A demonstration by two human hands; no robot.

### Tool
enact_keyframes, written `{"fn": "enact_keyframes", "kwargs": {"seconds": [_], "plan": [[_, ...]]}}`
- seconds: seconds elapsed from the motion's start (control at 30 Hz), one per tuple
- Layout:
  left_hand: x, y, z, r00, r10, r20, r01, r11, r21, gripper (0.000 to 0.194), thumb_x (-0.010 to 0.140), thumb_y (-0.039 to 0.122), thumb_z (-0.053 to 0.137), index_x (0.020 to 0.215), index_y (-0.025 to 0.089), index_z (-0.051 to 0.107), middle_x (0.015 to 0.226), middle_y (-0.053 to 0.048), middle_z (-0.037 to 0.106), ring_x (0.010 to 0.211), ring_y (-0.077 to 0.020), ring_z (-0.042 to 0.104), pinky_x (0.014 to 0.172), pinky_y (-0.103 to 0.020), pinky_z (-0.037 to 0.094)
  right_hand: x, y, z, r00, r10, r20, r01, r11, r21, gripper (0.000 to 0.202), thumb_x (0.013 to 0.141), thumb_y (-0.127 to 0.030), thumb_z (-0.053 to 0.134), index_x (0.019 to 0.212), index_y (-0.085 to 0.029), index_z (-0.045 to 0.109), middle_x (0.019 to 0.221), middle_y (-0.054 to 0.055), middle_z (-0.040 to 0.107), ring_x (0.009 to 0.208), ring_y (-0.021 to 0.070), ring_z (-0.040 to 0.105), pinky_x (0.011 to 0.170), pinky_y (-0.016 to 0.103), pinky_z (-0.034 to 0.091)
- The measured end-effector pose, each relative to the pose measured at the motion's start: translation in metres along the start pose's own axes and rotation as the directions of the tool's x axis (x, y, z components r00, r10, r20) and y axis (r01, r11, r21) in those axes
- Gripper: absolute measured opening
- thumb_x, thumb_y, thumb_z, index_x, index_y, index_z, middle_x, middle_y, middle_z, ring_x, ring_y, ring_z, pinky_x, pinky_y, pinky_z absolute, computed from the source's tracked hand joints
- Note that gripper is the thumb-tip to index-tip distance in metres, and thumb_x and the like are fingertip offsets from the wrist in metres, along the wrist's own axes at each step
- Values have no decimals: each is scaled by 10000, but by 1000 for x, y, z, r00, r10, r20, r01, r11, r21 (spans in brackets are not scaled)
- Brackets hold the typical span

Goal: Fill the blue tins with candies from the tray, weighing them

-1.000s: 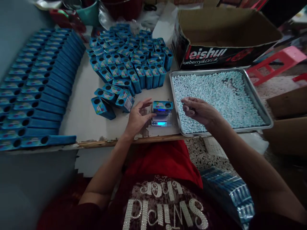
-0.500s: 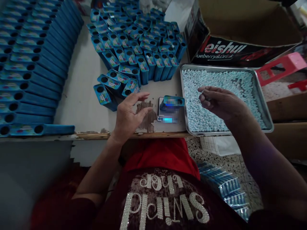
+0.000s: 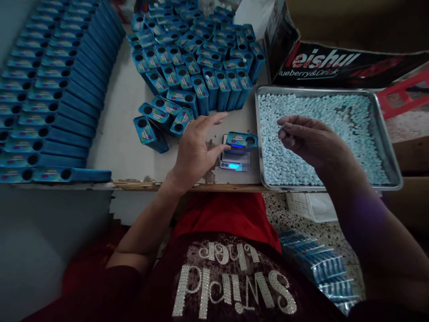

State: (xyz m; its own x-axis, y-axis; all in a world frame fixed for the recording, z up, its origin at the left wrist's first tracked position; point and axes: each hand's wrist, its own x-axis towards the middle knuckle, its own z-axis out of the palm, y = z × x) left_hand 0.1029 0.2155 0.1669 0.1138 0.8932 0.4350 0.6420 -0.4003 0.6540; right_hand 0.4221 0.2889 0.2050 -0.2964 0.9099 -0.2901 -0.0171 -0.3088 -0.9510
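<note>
A small digital scale (image 3: 231,164) with a lit display sits near the table's front edge. On it rests a blue candy box (image 3: 239,140) with a round hole in its top. My left hand (image 3: 199,150) is just left of that box, thumb and fingers spread apart, the thumb tip at or close to the box's side. Over the left part of a metal tray (image 3: 397,165) full of pale blue and white candies (image 3: 355,120), my right hand (image 3: 308,138) is closed with thumb and fingertips pinched together. Whatever lies between those fingertips is hidden.
Several blue boxes (image 3: 201,91) stand grouped behind the scale, and long rows of them (image 3: 67,107) fill the left side. An open cardboard carton (image 3: 335,62) stands behind the tray, with a red plastic piece (image 3: 402,96) to its right. Wrapped blue packs (image 3: 321,264) lie below the table.
My left hand has moved right and toward the box on the scale. My right hand stays pinched over the tray. The whole view has shifted slightly.
</note>
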Motion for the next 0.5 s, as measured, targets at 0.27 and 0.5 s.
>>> {"fn": "enact_keyframes", "kwargs": {"seconds": [0.27, 0.5], "plan": [[7, 12, 16, 996, -13, 87, 2, 992, 124, 743, 940, 151, 908, 1609, 257, 602, 1612, -112, 693, 1518, -387, 639, 1343, -569, 496, -10, -4, -12, 998, -45, -39, 43, 998, -47, 304, 842, -425, 1062, 976, -240, 861, 782, 20, 691, 631, 113, 488, 525, 241, 405], [6, 5, 41, 983, -105, 151, 83, 986, 142, 759, 927, 230, 968, 1588, 255, 595, 1561, -124, 710, 1463, -389, 649, 1282, -575, 543, -3, -5, 34, 985, -133, 108, 159, 940, -301, 221, 942, -441, 925, 999, -237, 863, 732, 10, 656, 642, 155, 536, 577, 309, 418]]}}
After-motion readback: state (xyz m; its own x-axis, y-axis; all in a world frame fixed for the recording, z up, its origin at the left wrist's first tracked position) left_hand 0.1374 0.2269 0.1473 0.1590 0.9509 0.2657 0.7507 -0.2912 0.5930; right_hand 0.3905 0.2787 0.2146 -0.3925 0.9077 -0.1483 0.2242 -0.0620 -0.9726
